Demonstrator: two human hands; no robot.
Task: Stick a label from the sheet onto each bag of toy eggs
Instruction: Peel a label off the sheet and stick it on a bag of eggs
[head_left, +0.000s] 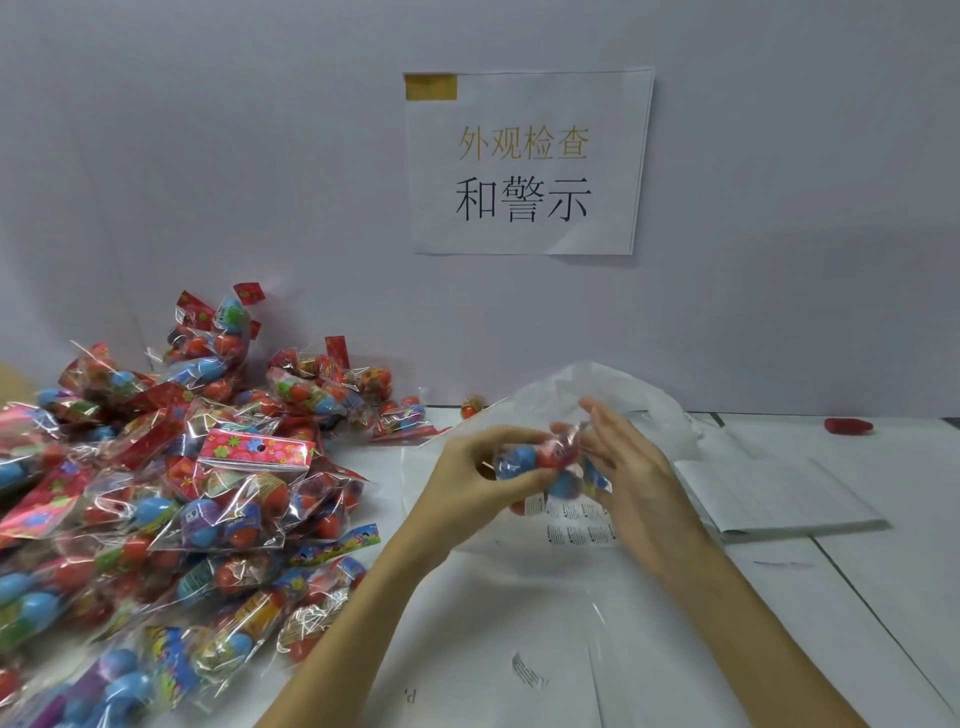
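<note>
A bag (540, 460) of toy eggs is held up just above the label sheet (576, 525), near the middle of the table (883, 597). It is gripped from the left by the left hand (480, 467), whose fingers are curled round its end, probably so that the film is kept taut and steady. The right hand (631, 467) is laid against the bag's right side with fingers nearly straight, as if a label were being smoothed down; whether a label is already on the film cannot be told, since the bag is blurred.

The sheet is kept directly under the hands, which lets labels be reached with little travel. Rows of small printed labels can be seen on it below the bag.

A large pile (171, 493) of bagged eggs is heaped to the left, against the wall (260, 182); which of these are labelled cannot be made out. A crumpled clear plastic bag (613, 395) lies behind the hands, and a stack of papers (779, 499) is placed to the right. A printed notice (527, 161) is fixed to the wall above. A small red object (848, 425) rests at the far right.
</note>
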